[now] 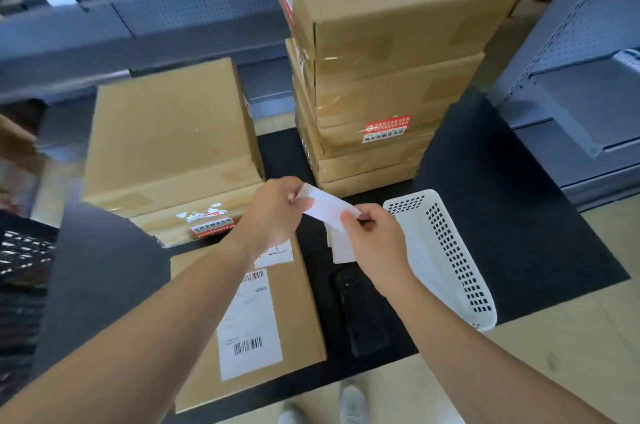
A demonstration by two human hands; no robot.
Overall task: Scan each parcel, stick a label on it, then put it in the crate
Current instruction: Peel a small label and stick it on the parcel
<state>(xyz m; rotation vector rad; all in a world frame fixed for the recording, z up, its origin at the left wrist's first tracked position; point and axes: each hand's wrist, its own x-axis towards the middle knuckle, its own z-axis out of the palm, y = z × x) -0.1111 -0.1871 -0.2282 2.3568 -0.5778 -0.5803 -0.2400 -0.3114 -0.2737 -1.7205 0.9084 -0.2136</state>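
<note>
Both hands are pinching a label (325,207) above the table: the left hand (273,215) is gripping its far end between thumb and fingertips while the right hand (375,243) is nipping the near end, apparently peeling off the backing and keeping the sticky face clear of everything. Below the left wrist the parcel (298,316) is lying flat on the black mat (502,215), seemingly waiting for the sticker; its shipping slip (249,330) is showing two barcodes, the small print too blurred to read. Just right of it a dark handset (360,316), likely the scanner, and a pile of white slips (341,252) are sitting within reach beside a white basket (450,250). Red-and-white stickers (388,127) on the stacked cartons (381,42) far right and the big carton (173,132) far left are carrying characters that cannot be made out. A dark crate (20,250) is showing at the left edge
</note>
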